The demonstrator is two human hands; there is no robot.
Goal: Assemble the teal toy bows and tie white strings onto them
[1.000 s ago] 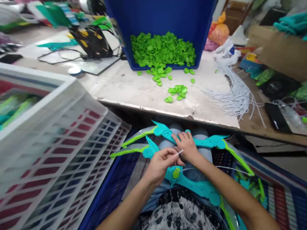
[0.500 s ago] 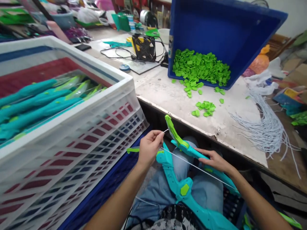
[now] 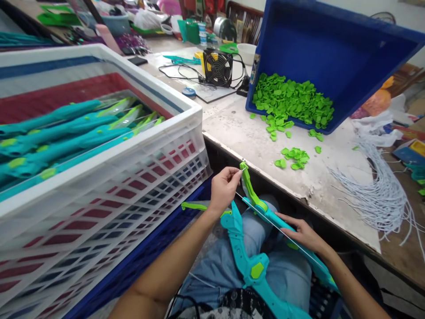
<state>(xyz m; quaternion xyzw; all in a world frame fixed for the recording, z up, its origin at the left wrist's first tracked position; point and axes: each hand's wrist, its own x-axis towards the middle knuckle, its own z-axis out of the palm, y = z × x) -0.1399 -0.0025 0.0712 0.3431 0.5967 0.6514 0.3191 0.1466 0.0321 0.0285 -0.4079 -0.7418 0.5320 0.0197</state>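
My left hand (image 3: 224,188) pinches the end of a white string (image 3: 307,254) right at the hooked tip of a bright green limb (image 3: 251,193). This limb belongs to a teal toy bow (image 3: 270,215), and the string runs slantwise along it. Around the teal body my right hand (image 3: 301,231) is closed, fingers on top. Across the lap lies another teal bow piece (image 3: 237,248) with a green hexagonal patch (image 3: 256,270) and a green limb (image 3: 195,206) pointing left. Whether the two teal pieces are joined, I cannot tell.
A white crate (image 3: 166,146) of teal and green bows stands at left. On the table (image 3: 232,128) a tipped blue bin (image 3: 299,48) spills small green pieces (image 3: 292,99). White strings (image 3: 381,190) lie at right, a black fan (image 3: 217,68) behind.
My left hand has brought the string end up against the green limb's tip, and the string now lies closer to the teal body. The whole view has shifted slightly.
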